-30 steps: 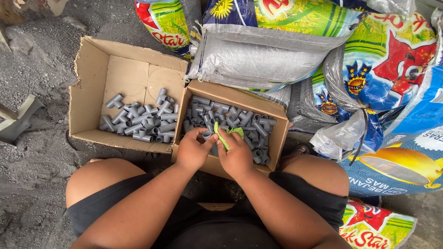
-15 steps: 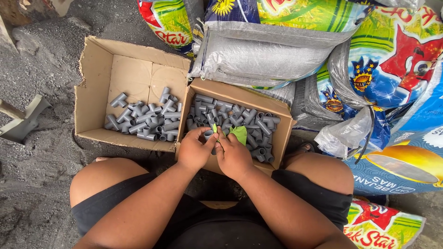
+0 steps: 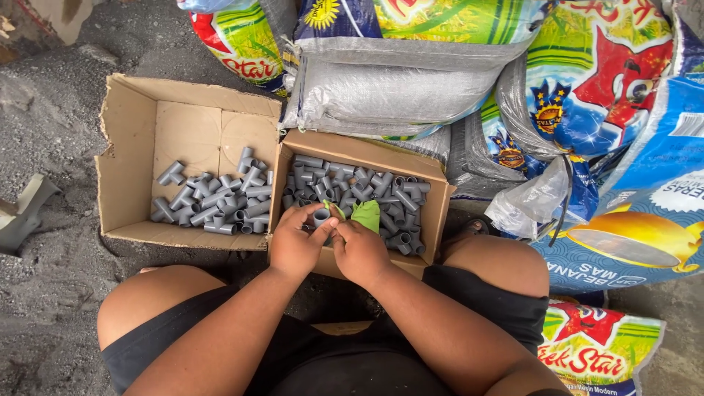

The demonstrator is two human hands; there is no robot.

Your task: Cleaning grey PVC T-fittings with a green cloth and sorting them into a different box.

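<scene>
My left hand (image 3: 295, 246) grips a grey pipe fitting (image 3: 321, 215) over the near edge of the right cardboard box (image 3: 437, 213). My right hand (image 3: 359, 251) pinches a green cloth (image 3: 366, 214) against that fitting. The two hands touch each other. The right box holds several grey pipe fittings (image 3: 370, 183). A bigger open cardboard box (image 3: 125, 154) to the left holds another heap of grey tee fittings (image 3: 213, 198).
Printed woven sacks (image 3: 396, 81) are stacked behind and to the right of the boxes, with a clear plastic bag (image 3: 524, 205) among them. My bare knees (image 3: 139, 293) frame the boxes. Grey gritty ground (image 3: 51, 110) lies to the left, with a broken grey piece (image 3: 22, 216).
The green cloth has gone from a stretched strip to a bunched fold against the fitting. My hands stayed together over the right box while the view shifted a little.
</scene>
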